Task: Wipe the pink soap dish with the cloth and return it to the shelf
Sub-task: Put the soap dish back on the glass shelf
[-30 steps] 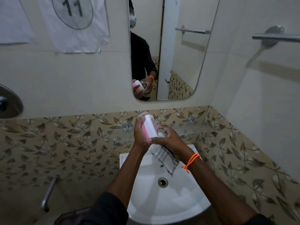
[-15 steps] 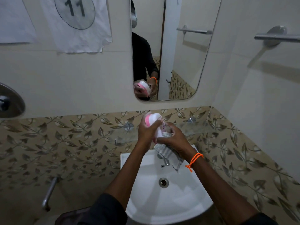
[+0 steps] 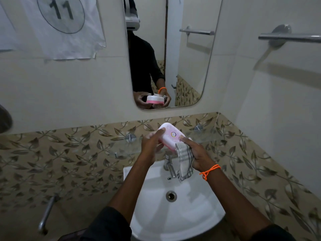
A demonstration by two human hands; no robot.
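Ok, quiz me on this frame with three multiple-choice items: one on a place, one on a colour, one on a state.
1. Where is the soap dish?
A. on the glass shelf
B. held in both hands above the tap
C. lying in the basin

2. What colour is the band on the right wrist?
A. orange
B. green
C. black

3. How is the cloth held?
A. spread flat over the dish lid
B. dropped in the basin
C. gripped in the right hand, hanging down below the dish

Answers:
1. B: the left hand and right hand hold the dish over the tap, in front of the shelf.
2. A: the band is bright orange.
3. C: the cloth trails from the right hand towards the basin.
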